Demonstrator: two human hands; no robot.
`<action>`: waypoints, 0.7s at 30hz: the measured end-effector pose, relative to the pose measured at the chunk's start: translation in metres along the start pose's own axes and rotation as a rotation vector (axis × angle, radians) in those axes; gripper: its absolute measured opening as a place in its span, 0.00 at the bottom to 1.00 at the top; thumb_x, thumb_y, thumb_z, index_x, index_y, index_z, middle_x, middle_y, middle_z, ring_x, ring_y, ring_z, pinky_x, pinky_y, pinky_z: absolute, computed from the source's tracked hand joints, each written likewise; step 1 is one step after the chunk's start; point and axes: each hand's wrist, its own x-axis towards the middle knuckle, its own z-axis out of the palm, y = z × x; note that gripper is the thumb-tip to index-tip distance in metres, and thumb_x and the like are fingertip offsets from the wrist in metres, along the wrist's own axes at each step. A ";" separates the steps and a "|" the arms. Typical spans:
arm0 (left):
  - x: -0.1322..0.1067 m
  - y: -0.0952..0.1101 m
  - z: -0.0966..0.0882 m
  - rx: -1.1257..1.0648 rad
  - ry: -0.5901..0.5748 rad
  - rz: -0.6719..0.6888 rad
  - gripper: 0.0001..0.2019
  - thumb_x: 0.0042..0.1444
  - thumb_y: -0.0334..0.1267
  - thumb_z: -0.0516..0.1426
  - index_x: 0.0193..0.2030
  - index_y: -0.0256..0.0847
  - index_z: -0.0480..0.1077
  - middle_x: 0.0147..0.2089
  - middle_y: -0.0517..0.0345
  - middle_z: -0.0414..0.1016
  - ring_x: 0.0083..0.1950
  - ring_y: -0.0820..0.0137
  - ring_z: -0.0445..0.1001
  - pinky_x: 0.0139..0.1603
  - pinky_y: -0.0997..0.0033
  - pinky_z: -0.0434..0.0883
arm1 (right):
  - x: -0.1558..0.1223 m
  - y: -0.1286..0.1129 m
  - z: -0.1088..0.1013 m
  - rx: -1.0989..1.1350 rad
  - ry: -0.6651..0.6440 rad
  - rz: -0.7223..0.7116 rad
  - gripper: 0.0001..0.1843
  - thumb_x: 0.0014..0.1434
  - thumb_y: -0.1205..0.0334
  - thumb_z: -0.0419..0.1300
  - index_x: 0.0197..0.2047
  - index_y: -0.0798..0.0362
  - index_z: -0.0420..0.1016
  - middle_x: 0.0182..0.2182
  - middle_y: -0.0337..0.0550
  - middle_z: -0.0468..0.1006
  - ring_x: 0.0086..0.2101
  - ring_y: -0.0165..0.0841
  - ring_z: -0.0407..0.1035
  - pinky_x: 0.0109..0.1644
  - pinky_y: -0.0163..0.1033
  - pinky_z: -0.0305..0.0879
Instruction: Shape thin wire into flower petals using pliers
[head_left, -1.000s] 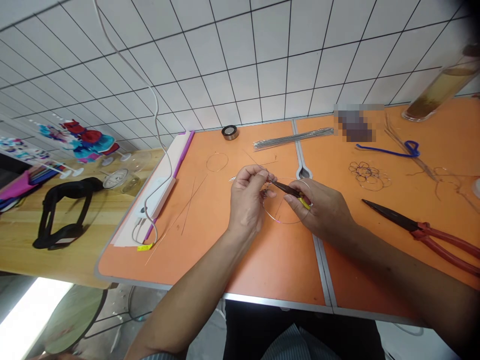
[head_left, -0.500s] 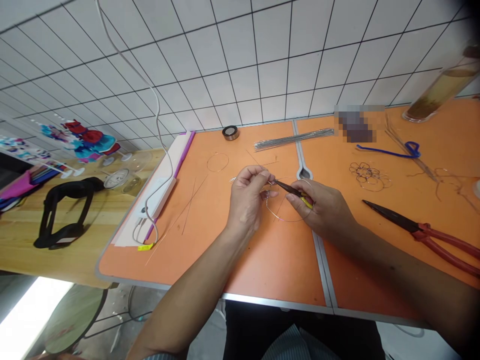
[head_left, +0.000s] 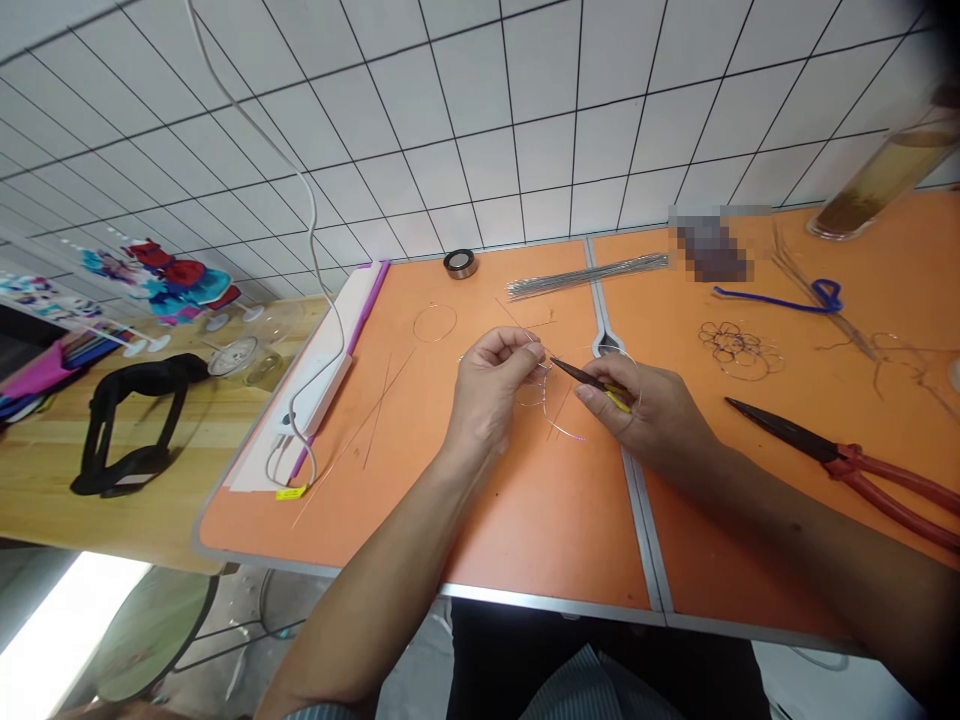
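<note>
My left hand [head_left: 491, 385] pinches a thin wire piece bent into loops [head_left: 545, 392] between thumb and fingertips, above the orange table. Part of the wire arcs below and to the right of the fingers. In my right hand [head_left: 652, 405] is a pair of small pliers with yellow grips [head_left: 616, 395]. Their dark jaws point left, the tips close to my left fingertips and the wire. Whether the tips touch the wire I cannot tell. Loose straight wires [head_left: 379, 410] lie on the table left of my hands, and a single wire ring [head_left: 435, 323] lies behind them.
A bundle of straight wires [head_left: 585, 277] and a tape roll [head_left: 460, 264] lie at the back. On the right are large red-handled pliers [head_left: 840, 455], a flower-shaped wire piece [head_left: 735, 345] and a blue bent strip [head_left: 780, 300]. A white power strip [head_left: 319, 395] lies left.
The plier tips have drawn slightly away from my left fingertips. The wire loop has shifted in my left hand, its arc now hanging differently. Both hands stay in nearly the same place.
</note>
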 end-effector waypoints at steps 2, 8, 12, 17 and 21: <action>0.000 0.000 0.000 -0.007 0.006 -0.002 0.07 0.51 0.36 0.71 0.34 0.40 0.77 0.30 0.61 0.77 0.30 0.76 0.74 0.36 0.74 0.71 | 0.000 0.000 0.000 0.034 -0.017 0.027 0.07 0.72 0.57 0.61 0.44 0.50 0.77 0.33 0.38 0.82 0.31 0.33 0.72 0.37 0.40 0.63; 0.001 0.001 0.000 -0.002 0.027 0.012 0.06 0.51 0.35 0.69 0.33 0.40 0.76 0.31 0.60 0.78 0.29 0.76 0.72 0.34 0.74 0.70 | 0.001 -0.002 0.000 0.097 -0.020 0.062 0.07 0.72 0.57 0.60 0.43 0.49 0.77 0.33 0.39 0.82 0.31 0.34 0.72 0.36 0.40 0.64; -0.001 0.003 0.000 -0.011 0.036 0.015 0.06 0.51 0.34 0.69 0.32 0.40 0.76 0.30 0.60 0.77 0.29 0.76 0.72 0.34 0.74 0.69 | 0.000 -0.002 0.000 0.067 -0.016 0.031 0.07 0.72 0.57 0.61 0.43 0.49 0.77 0.33 0.39 0.82 0.31 0.33 0.72 0.36 0.40 0.63; -0.001 0.004 0.001 -0.017 0.037 0.015 0.06 0.51 0.34 0.68 0.31 0.41 0.75 0.29 0.60 0.76 0.29 0.76 0.71 0.32 0.74 0.69 | 0.000 -0.004 0.000 0.034 -0.016 0.021 0.06 0.71 0.58 0.61 0.42 0.49 0.76 0.31 0.39 0.81 0.29 0.33 0.69 0.35 0.40 0.61; -0.001 0.004 0.002 -0.012 0.037 0.022 0.06 0.51 0.34 0.68 0.31 0.41 0.75 0.29 0.59 0.77 0.29 0.75 0.71 0.32 0.74 0.69 | 0.000 -0.005 0.000 0.042 -0.022 0.015 0.06 0.71 0.58 0.61 0.42 0.49 0.77 0.32 0.38 0.80 0.28 0.33 0.68 0.35 0.41 0.60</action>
